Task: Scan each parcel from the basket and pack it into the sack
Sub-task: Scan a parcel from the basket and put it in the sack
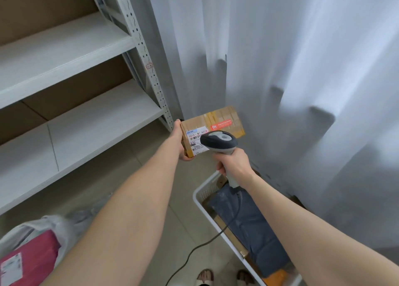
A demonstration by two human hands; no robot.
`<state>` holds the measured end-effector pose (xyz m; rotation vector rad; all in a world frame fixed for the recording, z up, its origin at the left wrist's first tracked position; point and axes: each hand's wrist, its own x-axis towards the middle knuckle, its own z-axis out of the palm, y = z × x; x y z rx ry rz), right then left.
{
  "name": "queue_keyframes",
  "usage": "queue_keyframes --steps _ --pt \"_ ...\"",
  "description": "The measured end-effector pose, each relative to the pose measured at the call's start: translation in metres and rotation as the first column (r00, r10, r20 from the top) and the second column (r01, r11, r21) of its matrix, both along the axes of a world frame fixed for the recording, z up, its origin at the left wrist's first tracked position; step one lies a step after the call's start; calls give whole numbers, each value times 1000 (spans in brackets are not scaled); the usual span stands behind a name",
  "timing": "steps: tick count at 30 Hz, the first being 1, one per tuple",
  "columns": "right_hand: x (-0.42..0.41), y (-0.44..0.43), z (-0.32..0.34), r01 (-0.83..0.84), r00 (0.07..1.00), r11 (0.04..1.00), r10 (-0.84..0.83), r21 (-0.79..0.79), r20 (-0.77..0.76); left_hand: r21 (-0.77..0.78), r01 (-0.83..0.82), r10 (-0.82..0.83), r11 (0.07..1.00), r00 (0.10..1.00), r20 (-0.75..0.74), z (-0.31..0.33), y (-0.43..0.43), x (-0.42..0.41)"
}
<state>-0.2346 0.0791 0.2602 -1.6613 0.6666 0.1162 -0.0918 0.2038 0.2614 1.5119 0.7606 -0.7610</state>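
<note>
Cardboard parcel (212, 129): taped, stiff, probably light; held in air beside shelving, above the floor. Left hand (180, 142) clamps its near end. Right hand (234, 163) grips barcode scanner (219, 142) over the shipping label (197, 142).

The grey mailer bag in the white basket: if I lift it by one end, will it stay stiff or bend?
The grey mailer bag will probably flop: its plastic skin shows soft wrinkles and no firm edges. The film looks smooth, so it may slip from a loose pinch. The scanner cable crosses it, so lifting could drag the cable.
</note>
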Motion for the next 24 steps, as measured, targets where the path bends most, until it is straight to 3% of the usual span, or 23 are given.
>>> queue_keyframes --steps 13,24 --pt "3 37 28 86 996 992 -88 -96 -16 -50 79 -75 996 993 87 10 26 22" --pt "4 55 32 144 990 984 -142 -106 18 -97 98 -91 990 993 76 3 37 43"
